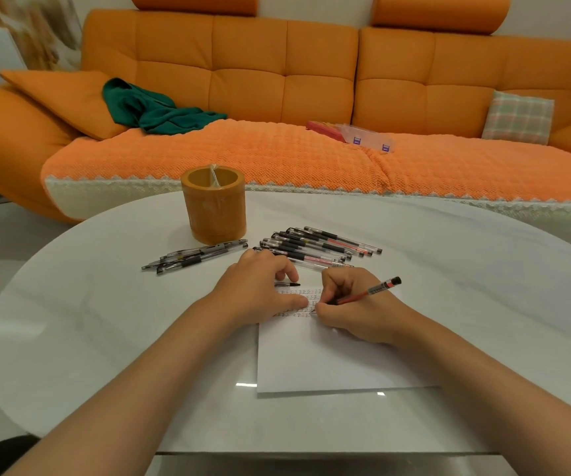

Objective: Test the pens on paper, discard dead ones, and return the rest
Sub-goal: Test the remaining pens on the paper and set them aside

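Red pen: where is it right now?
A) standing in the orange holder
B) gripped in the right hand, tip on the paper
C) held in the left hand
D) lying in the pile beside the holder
B: the right hand grips the red pen with its tip on the paper; the left hand pinches a small black cap.

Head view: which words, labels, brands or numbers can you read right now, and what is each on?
No text is legible in this view.
Paper: rows of small handwritten marks in black and red, too small to read.
Red pen in the right hand: dark print on the barrel, blurred.
Clear box: blue patches, no letters readable.
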{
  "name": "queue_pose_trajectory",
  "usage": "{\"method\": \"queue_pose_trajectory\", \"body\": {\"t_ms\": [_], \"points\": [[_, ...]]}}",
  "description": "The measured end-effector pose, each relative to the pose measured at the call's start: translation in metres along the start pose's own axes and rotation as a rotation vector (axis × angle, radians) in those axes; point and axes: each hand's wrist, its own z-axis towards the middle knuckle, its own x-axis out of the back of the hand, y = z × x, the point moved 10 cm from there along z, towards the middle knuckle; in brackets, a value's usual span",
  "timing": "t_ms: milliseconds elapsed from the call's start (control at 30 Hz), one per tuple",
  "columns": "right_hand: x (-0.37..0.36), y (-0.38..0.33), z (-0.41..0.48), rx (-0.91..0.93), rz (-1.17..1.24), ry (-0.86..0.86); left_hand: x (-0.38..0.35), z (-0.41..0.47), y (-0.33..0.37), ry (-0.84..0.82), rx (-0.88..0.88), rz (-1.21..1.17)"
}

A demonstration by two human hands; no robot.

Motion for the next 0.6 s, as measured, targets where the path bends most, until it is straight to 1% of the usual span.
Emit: {"method": "queue_pose_trajectory", "body": {"t_ms": [300,467,600], "points": [[0.0017,-0.0030,-0.0038,0.014,-0.009,0.025,-0.0001,-0.0006,0.0006,-0.004,0.010,0.013],[-0.0001,-0.0063,-0.0042,0.031,-0.037,0.010,0.0001,-0.0006,0.0004,-0.008,0.010,0.014],[-0.0003,-0.0042,-0.0041,0.013,-0.006,0.009,-0.0010,-0.0007,-0.0003,-0.009,0.014,0.015]]}}
